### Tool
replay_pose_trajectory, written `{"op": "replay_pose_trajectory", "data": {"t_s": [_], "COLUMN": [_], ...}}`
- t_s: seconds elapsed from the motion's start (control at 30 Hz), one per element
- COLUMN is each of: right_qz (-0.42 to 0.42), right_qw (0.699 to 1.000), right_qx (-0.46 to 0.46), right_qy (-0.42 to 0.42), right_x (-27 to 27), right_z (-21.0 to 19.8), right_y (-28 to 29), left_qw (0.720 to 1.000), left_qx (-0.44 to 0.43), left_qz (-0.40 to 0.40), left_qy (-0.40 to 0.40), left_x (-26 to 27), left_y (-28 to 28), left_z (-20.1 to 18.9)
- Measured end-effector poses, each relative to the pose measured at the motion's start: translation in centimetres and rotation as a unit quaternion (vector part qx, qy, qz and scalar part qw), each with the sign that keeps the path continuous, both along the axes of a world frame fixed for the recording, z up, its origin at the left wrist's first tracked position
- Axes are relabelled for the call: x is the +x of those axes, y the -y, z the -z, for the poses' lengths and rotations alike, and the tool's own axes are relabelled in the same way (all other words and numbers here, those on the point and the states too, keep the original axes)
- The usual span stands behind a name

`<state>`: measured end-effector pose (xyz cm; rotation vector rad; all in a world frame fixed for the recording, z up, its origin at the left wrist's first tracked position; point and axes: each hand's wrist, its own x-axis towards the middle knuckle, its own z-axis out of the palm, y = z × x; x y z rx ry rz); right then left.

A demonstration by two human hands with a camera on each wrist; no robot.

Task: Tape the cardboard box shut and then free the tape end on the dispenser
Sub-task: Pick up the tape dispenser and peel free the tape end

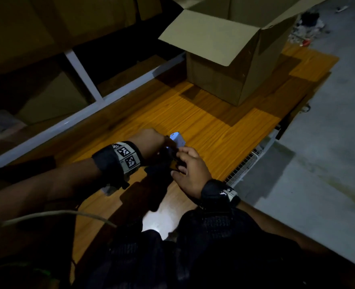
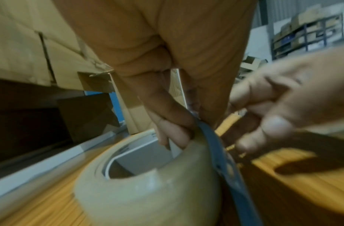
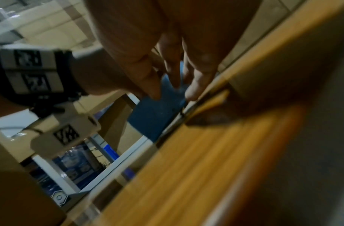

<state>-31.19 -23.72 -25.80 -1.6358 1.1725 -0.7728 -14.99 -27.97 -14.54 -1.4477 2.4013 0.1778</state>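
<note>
The cardboard box [image 1: 224, 65] stands at the far right of the wooden table [image 1: 214, 126] with its top flaps standing open. Near the table's middle both hands meet on the tape dispenser [image 1: 177, 140], a blue metal frame [image 2: 221, 152] carrying a tan tape roll [image 2: 147, 191]. My left hand [image 1: 153, 138] grips it, fingers [image 2: 173, 134] hooked into the roll's core. My right hand [image 1: 190, 163] comes in from the right and its fingertips [image 3: 153, 90] pinch the blue plate [image 3: 153, 116]. The tape end itself is not visible; the wrist views are blurred.
Stacked cardboard and a white metal rack frame [image 1: 82, 80] run along the table's left edge. A grey concrete floor [image 1: 318, 142] lies beyond the right edge. Bare tabletop separates the hands from the box. A cable [image 1: 57, 214] crosses my lap.
</note>
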Motion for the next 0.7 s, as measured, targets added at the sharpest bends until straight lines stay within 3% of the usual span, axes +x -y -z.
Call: {"op": "replay_pose_trajectory", "data": {"t_s": [0.1, 0.27, 0.47, 0.7], "right_qz": [-0.018, -0.026, -0.077, -0.131], "right_qw": [1.000, 0.999, 0.993, 0.985], "right_qx": [-0.011, -0.045, -0.076, -0.099], "right_qy": [-0.017, -0.009, -0.048, -0.043], "right_x": [-1.7, -4.7, -7.6, -9.5], "right_z": [-1.0, -2.6, -3.7, -4.1], "right_y": [0.3, 1.5, 3.1, 3.0], "left_qw": [0.998, 0.992, 0.981, 0.949], "left_qx": [-0.038, -0.046, -0.090, -0.076], "left_qz": [-0.011, -0.100, -0.145, -0.304], "left_qy": [0.052, 0.061, 0.090, 0.038], "left_x": [-0.7, -0.6, -3.0, -4.6], "left_y": [-1.4, -3.6, -5.6, -7.6], "left_z": [0.6, 1.5, 1.5, 2.0]}}
